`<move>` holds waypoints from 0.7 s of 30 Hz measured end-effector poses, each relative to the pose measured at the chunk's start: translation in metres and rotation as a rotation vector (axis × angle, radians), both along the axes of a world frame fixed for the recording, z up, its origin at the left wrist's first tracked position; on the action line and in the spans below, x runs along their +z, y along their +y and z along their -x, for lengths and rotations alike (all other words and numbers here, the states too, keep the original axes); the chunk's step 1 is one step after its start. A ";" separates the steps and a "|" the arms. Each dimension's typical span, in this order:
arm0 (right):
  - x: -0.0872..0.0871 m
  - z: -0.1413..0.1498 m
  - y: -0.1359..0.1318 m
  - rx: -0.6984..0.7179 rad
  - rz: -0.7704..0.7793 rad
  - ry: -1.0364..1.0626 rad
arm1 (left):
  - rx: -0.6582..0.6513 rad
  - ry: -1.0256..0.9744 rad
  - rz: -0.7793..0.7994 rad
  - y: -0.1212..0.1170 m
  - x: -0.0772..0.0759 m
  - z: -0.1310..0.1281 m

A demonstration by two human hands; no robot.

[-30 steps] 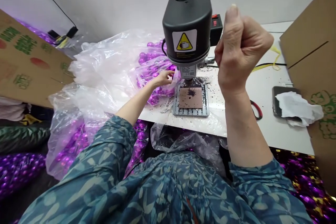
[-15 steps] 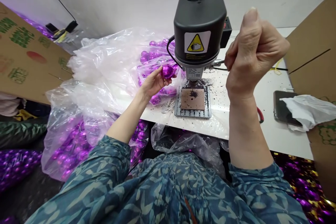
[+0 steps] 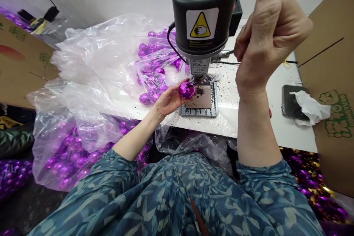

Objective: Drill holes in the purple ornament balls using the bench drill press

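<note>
A shiny purple faceted ball is held in the fingers of my left hand, over the left edge of a brown board. That board lies on the slotted metal base of a black bench drill press. Just above and right of the ball is the drill's chuck; the bit's tip is hard to make out. My right hand is closed in a raised fist around the drill press's feed lever, whose grip end is hidden by the fingers.
Left of the drill, a clear plastic bag holds several purple balls on the white table. Dark shavings surround the base. A dark phone-like slab lies under crumpled tissue. Cardboard boxes stand at both sides.
My left hand has brought the purple ball rightward, from beside the drill to over the board. My right hand stays closed on the lever. The view has shifted slightly.
</note>
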State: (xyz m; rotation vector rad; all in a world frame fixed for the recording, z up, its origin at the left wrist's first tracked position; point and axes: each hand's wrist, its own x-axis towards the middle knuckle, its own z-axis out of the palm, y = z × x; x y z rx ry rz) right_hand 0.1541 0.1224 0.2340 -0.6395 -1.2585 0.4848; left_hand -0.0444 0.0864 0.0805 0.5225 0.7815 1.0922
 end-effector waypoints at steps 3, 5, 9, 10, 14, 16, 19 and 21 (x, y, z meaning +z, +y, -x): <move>-0.002 -0.001 0.001 0.009 -0.009 -0.002 | -0.007 0.048 -0.047 -0.002 -0.008 0.001; -0.004 -0.002 0.001 0.010 -0.019 -0.009 | -0.022 0.104 -0.112 -0.003 -0.015 0.003; -0.005 -0.003 0.001 0.008 -0.024 -0.020 | 0.024 0.337 -0.382 -0.003 -0.031 0.007; -0.005 -0.003 0.001 0.007 -0.023 -0.018 | 0.055 0.423 -0.460 -0.003 -0.035 0.008; -0.003 -0.002 0.001 -0.001 -0.019 -0.014 | 0.153 0.707 -0.673 -0.001 -0.046 0.010; -0.003 -0.003 0.001 -0.001 -0.032 -0.022 | 0.183 0.784 -0.721 -0.003 -0.047 0.011; -0.006 -0.005 0.002 0.005 -0.053 -0.027 | 0.215 0.862 -0.761 -0.006 -0.044 0.010; -0.008 -0.007 0.003 0.001 -0.052 -0.025 | 0.208 0.869 -0.764 -0.009 -0.042 0.009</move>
